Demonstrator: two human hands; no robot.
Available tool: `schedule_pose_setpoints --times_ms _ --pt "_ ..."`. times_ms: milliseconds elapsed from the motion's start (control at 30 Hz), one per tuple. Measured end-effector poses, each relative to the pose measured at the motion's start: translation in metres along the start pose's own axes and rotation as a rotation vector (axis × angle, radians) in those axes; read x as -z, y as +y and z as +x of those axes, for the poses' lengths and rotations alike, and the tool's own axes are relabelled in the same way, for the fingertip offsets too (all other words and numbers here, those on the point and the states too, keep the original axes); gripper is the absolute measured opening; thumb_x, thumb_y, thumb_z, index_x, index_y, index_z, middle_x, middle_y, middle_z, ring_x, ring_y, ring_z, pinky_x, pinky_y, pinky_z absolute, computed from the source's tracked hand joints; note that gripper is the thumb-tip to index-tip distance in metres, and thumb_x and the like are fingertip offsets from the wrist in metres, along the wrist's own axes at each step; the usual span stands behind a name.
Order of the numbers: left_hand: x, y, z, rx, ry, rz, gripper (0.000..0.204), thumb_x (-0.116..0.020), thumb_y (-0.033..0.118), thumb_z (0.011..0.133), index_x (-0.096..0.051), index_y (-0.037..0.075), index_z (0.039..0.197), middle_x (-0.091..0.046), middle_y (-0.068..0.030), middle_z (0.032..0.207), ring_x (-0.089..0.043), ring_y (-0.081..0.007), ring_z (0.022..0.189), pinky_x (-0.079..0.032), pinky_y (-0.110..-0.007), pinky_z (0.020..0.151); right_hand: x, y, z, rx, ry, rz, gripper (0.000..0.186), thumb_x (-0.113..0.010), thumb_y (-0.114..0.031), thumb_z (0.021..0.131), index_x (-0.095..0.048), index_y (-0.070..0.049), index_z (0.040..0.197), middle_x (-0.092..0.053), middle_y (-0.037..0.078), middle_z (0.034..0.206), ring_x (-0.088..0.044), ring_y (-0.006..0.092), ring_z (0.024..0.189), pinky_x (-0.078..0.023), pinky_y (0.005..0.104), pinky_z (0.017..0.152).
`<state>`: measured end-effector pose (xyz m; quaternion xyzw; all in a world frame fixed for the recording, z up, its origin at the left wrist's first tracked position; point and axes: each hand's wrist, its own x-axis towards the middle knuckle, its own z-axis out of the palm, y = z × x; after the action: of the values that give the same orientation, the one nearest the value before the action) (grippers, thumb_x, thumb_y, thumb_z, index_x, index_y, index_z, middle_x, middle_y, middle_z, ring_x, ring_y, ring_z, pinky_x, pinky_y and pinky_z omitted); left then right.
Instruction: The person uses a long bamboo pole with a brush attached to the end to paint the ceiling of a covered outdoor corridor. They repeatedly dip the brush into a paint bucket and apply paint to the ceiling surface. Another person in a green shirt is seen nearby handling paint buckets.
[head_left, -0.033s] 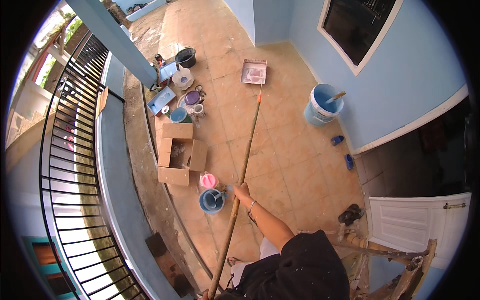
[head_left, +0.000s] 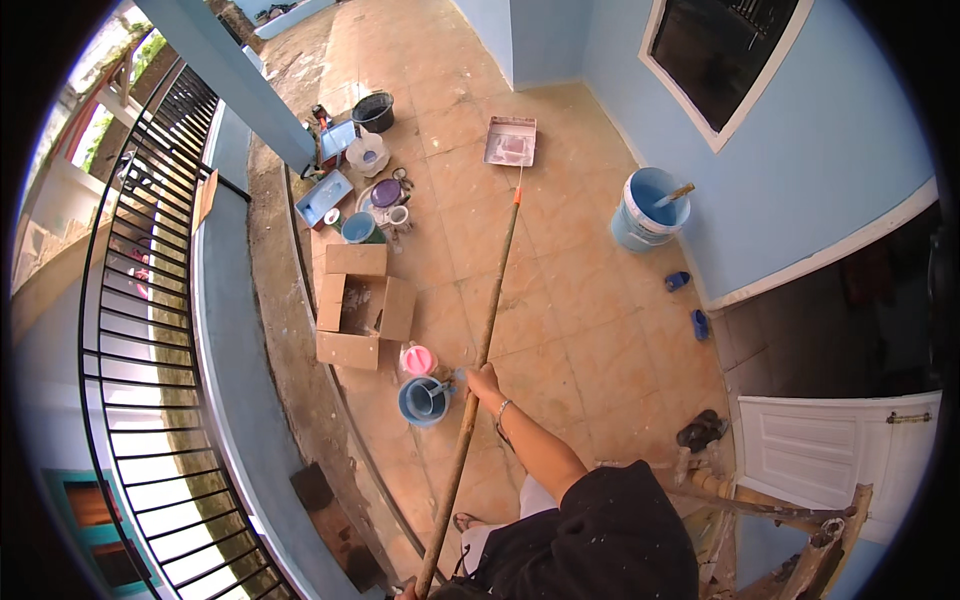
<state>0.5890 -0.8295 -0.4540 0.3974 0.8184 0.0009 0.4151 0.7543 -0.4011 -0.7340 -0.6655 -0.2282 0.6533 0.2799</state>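
A long wooden pole [head_left: 497, 275] runs from the lower edge up to a paint tray [head_left: 497, 155] on the floor. My right hand [head_left: 483, 380] is closed around its middle. My left hand [head_left: 406, 590], mostly cut off by the lower edge, is closed on its near end. Past the pole's orange tip [head_left: 518, 196], a thin rod reaches the tray, where a roller head [head_left: 514, 146] seems to rest in pinkish-white paint. Left of my right hand stand a blue bucket [head_left: 410, 412] with a tool inside and a pink-lidded tub [head_left: 419, 360].
An open cardboard box [head_left: 397, 310] and several paint containers line the left side, with a black basin [head_left: 374, 112] behind. A big paint bucket [head_left: 640, 232] stands by the right wall, near blue sandals [head_left: 699, 324]. Wooden poles [head_left: 815, 545] lean at lower right; a black railing [head_left: 140, 340] bounds the left.
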Motion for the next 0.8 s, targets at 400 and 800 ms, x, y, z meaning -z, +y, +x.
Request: schedule_pose_setpoints --times_ms 400,800 --pt "-0.005 0.061 0.125 -0.050 -0.114 0.032 0.030 -0.064 0.012 0.074 -0.063 -0.003 0.100 -0.066 -0.0306 0.083 -0.066 -0.0485 0.084 -0.052 -0.051 0.075 -0.012 -0.016 0.043 0.060 -0.016 0.065 0.053 -0.056 -0.017 0.094 -0.027 -0.002 0.137 -0.064 0.020 0.079 -0.063 0.0274 0.050 -0.056 0.0410 0.044" --pt "-0.028 0.130 0.199 0.058 -0.209 -0.162 0.029 -0.066 0.014 0.076 -0.065 -0.002 0.100 -0.068 -0.0274 0.079 -0.069 -0.0419 0.077 -0.052 -0.049 0.069 0.013 -0.084 0.113 0.019 0.074 -0.034 0.045 -0.053 -0.013 0.094 -0.031 0.000 0.132 -0.058 0.019 0.088 -0.060 0.0243 0.055 -0.053 0.0406 0.045"
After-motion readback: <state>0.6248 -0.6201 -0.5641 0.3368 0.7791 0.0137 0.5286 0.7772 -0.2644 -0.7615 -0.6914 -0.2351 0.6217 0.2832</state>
